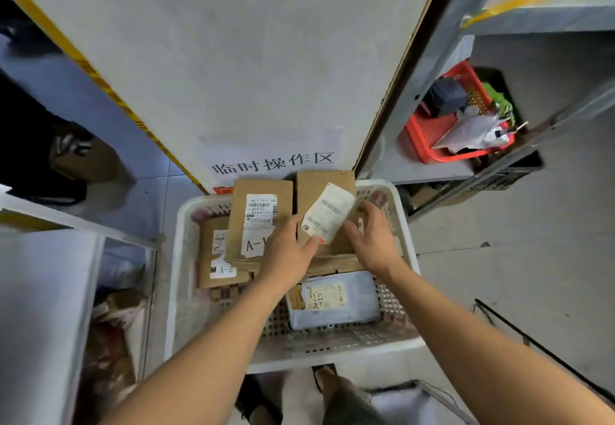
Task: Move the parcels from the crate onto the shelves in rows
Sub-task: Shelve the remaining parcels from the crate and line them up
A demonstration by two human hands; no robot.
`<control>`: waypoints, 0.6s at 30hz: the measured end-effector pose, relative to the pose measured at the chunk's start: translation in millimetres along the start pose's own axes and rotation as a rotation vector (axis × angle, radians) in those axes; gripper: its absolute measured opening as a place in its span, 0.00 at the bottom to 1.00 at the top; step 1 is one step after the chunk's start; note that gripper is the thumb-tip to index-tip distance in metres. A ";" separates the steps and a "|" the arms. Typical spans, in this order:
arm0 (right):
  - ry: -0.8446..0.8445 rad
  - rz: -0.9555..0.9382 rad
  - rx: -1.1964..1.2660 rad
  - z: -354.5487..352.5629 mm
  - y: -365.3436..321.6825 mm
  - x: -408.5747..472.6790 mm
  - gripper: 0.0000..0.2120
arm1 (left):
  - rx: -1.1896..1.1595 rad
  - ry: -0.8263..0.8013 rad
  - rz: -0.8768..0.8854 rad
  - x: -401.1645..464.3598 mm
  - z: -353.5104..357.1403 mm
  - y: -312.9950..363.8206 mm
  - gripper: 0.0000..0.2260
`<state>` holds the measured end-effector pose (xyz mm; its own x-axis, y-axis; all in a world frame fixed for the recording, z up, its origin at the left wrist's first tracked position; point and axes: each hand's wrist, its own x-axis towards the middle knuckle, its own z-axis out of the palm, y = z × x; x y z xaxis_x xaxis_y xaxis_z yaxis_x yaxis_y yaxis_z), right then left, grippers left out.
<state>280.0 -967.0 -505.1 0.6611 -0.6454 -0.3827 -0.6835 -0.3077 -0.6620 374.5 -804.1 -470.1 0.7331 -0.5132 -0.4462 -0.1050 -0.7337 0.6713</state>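
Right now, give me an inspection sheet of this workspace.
Surface: grey floor; white crate stands on it.
Job's things: brown parcels marked A-1 and A-2, a brown parcel with a loose white label, a grey mailer, all in the crate.
Clutter: red basket of oddments on a low shelf.
Grips: left hand pinches the label's lower corner; right hand curls on the brown parcel beneath.
Cables: dark cable on the floor, right.
Surroundings: paper sign on the grey panel; metal shelving on both sides.
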 end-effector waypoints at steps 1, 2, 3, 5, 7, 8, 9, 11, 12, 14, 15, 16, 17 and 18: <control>-0.027 0.043 0.044 3.1 6.2 7.0 0.34 | -0.009 -0.006 -0.012 5.7 5.7 2.7 0.25; -0.063 0.092 0.096 5.5 11.3 12.5 0.38 | -0.002 -0.011 -0.029 11.4 11.0 5.0 0.25; -0.102 0.133 0.147 8.4 17.1 17.8 0.41 | 0.019 -0.011 -0.041 16.5 16.3 7.3 0.26; -0.172 0.188 0.258 13.7 27.1 24.7 0.45 | 0.094 0.003 -0.053 24.6 26.6 10.3 0.29; -0.225 0.177 0.378 19.1 35.4 25.4 0.45 | 0.154 0.050 -0.044 29.4 33.3 12.0 0.29; -0.234 0.163 0.433 22.5 41.3 25.7 0.45 | 0.147 0.069 -0.045 30.2 34.8 12.8 0.28; -0.226 0.171 0.487 24.5 44.3 24.8 0.44 | 0.115 0.081 -0.058 30.8 36.2 12.4 0.27; -0.232 0.192 0.590 21.3 47.3 19.9 0.39 | 0.036 0.094 -0.091 28.4 37.4 12.6 0.31; -0.245 0.190 0.637 13.7 43.2 14.7 0.34 | 0.015 0.094 -0.104 25.9 37.1 11.6 0.33; -0.311 0.205 0.737 -2.0 40.7 8.5 0.27 | -0.049 0.087 -0.124 19.7 35.2 8.0 0.38; -0.342 0.215 0.789 -12.5 40.4 5.2 0.27 | -0.118 0.073 -0.133 15.6 31.3 7.9 0.38; -0.355 0.222 0.829 -25.4 37.7 1.1 0.28 | -0.179 0.048 -0.137 11.1 25.4 10.3 0.38; -0.349 0.205 0.853 -39.9 33.2 -2.0 0.28 | -0.204 0.026 -0.123 6.9 18.4 15.1 0.37; -0.330 0.169 0.843 -55.5 26.1 -4.2 0.28 | -0.191 0.017 -0.091 2.2 8.8 21.4 0.36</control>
<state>242.2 -1011.1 -485.0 0.7159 -0.3636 -0.5961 -0.4133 0.4675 -0.7814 367.9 -824.8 -461.9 0.7452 -0.4400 -0.5011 0.0899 -0.6782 0.7293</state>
